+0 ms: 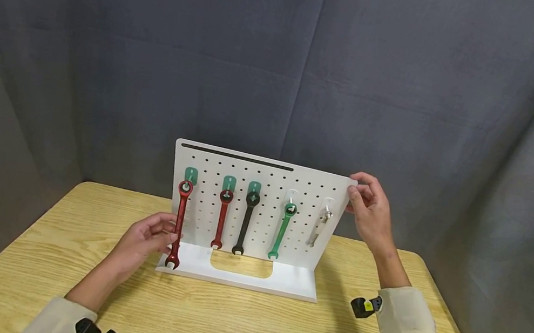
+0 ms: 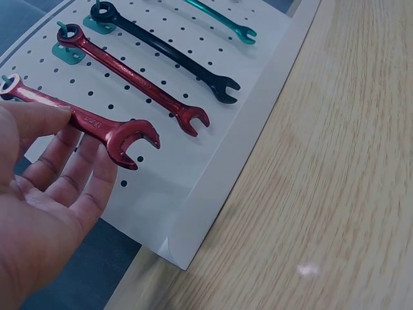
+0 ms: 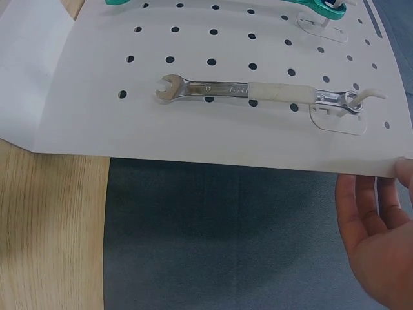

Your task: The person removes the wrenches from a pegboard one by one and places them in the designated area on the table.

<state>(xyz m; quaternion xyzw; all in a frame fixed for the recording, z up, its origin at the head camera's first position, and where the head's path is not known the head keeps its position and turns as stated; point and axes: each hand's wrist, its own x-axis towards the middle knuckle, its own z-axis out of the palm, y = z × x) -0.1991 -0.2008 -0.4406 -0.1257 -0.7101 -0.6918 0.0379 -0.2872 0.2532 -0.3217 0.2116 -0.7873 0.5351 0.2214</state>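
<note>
A white pegboard stand (image 1: 261, 225) stands upright on the table, with several wrenches hanging from its hooks. My left hand (image 1: 149, 238) pinches the shaft of the leftmost red wrench (image 2: 97, 126), whose ring end is at a green hook. Beside it hang another red wrench (image 1: 221, 221), a black wrench (image 1: 245, 224) and a green wrench (image 1: 281, 233). A silver wrench (image 3: 219, 90) with a pale band round its shaft hangs at the right. My right hand (image 1: 371, 210) grips the board's upper right edge, thumb in front and fingers behind.
The stand rests on a wooden table (image 1: 240, 326), its flat base toward me with a cut-out in the middle. A dark grey curtain (image 1: 208, 73) hangs behind the table and along both sides.
</note>
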